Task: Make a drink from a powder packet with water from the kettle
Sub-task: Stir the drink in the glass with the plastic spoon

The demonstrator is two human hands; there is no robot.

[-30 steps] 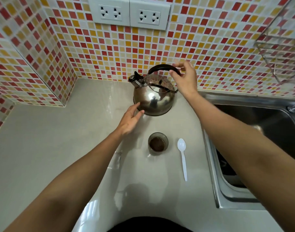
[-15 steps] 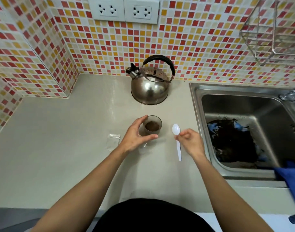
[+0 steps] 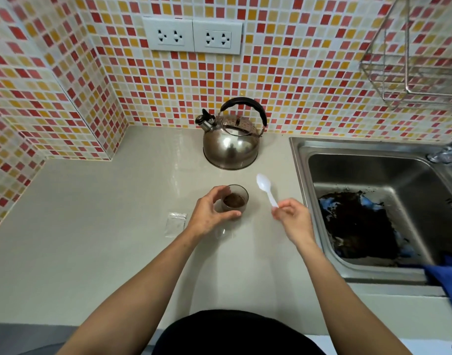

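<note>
A small clear glass (image 3: 235, 198) with dark brown liquid stands mid-counter. My left hand (image 3: 210, 213) wraps around its left side and holds it. My right hand (image 3: 292, 220) pinches the handle end of a white plastic spoon (image 3: 265, 189), lifted off the counter with its bowl pointing up and away, to the right of the glass. The steel kettle (image 3: 231, 142) with a black handle sits behind the glass, against the tiled wall. An empty clear packet (image 3: 176, 222) lies flat on the counter left of my left wrist.
A steel sink (image 3: 373, 175) lies to the right, with a dark mass and blue cloth inside. A blue cloth (image 3: 447, 275) hangs over its front edge. A wire rack (image 3: 412, 73) hangs on the right wall. Two sockets (image 3: 192, 35) sit above the kettle.
My hands left the kettle and came down. The left hand closed around the glass. The right hand picked the spoon off the counter and raised it.
</note>
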